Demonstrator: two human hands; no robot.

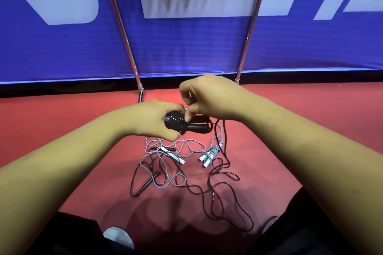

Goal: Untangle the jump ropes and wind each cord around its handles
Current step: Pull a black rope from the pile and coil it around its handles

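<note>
Nearest the person, loose loops of black cord (225, 143) lie on the red floor (62, 114) below the right hand (209, 97). Below the left hand (153, 118), a grey cord (187, 141) tangles around a loose black handle (149, 181). A wound grey rope (211, 154) lies under the right wrist. The left hand grips the paired black handles (199, 125). The right hand's fingers pinch the cord at their top. Beyond the hands hangs a blue banner (186, 47).

Red floor (290, 130), grey cord (187, 145) and black cord (234, 194) tangled mid-floor, white handle (174, 156) and black handle (148, 182) in the tangle, wound grey bundle (210, 154) just beside, stand foot (141, 94) at far edge
</note>
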